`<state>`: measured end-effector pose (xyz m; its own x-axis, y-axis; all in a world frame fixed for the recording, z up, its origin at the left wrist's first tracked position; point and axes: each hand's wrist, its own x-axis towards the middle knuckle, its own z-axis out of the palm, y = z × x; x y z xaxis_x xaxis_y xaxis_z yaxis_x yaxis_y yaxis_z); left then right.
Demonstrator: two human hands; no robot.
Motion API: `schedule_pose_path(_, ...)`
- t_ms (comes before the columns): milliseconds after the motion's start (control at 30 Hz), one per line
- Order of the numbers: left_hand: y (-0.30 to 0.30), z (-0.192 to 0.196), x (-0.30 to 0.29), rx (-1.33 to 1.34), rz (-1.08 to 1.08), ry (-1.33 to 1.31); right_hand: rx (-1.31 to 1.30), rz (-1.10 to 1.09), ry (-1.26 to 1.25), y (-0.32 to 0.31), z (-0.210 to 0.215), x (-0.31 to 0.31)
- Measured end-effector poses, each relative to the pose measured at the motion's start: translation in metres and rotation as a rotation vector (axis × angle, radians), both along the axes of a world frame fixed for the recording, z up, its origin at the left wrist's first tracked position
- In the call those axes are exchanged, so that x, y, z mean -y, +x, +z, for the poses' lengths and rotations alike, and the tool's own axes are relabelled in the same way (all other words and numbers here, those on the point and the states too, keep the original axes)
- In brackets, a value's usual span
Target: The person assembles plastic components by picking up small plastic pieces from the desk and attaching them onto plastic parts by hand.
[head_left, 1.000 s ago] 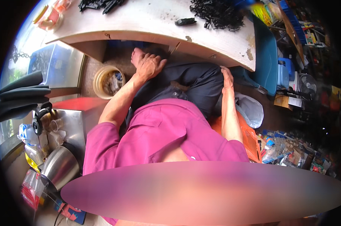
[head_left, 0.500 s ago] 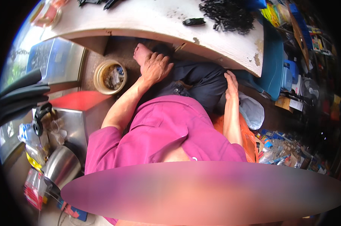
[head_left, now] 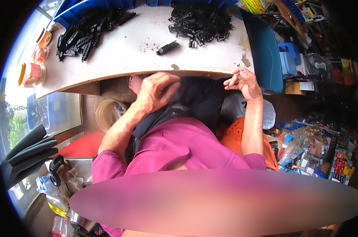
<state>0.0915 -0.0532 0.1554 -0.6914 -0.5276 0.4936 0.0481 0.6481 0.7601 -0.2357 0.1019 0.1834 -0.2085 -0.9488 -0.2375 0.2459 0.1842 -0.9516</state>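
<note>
Both my hands are raised over my lap, just short of the front edge of a white table (head_left: 119, 55). My left hand (head_left: 157, 94) hovers with loosely bent fingers, the thumb apart, and nothing visible in it. Close to the table's right front corner is my right hand (head_left: 245, 83), its fingers half bent and spread, also with nothing visible between them. On the tabletop beyond them lies a single black plastic part (head_left: 168, 47). Farther back are a heap of small black plastic parts (head_left: 202, 24) and, on the left, a pile of longer black strips (head_left: 86, 37).
Blue bins (head_left: 84, 11) line the table's back, and lidded jars (head_left: 30, 74) stand at its left end. A round tub (head_left: 103, 114) sits on the floor by my left forearm. An orange basket (head_left: 236, 136) is at my right, with cluttered small goods (head_left: 305, 150) beyond.
Both hands have lifted off my legs toward the table edge, and the right fingers have bent. My view has shifted, so more of the tabletop and its black piles shows.
</note>
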Motion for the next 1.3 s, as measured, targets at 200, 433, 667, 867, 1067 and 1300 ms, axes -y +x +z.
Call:
schedule_pose_path(200, -0.007, 0.047, 0.065, -0.031, 0.235, -0.009, -0.042, -0.098, -0.182, -0.022, 0.019, 0.046)
schedule_pose_path(433, -0.061, 0.099, 0.162, 0.018, 0.371, -0.544, -0.01, -0.701, -0.189, -0.056, 0.004, 0.112)
schedule_pose_path(667, -0.142, 0.146, 0.244, 0.153, 0.484, -0.824, -0.184, -1.056, -0.152, -0.085, -0.026, 0.149)
schedule_pose_path(867, -0.214, 0.171, 0.297, 0.448, 0.445, -0.646, -0.238, -1.063, -0.236, -0.087, -0.045, 0.156)
schedule_pose_path(1067, -0.287, 0.179, 0.339, 0.613, 0.371, -0.506, -0.22, -1.075, -0.235, -0.082, -0.036, 0.152)
schedule_pose_path(1300, -0.316, 0.167, 0.389, 0.631, -0.215, -0.285, -0.255, -1.107, -0.177, -0.083, -0.036, 0.154)
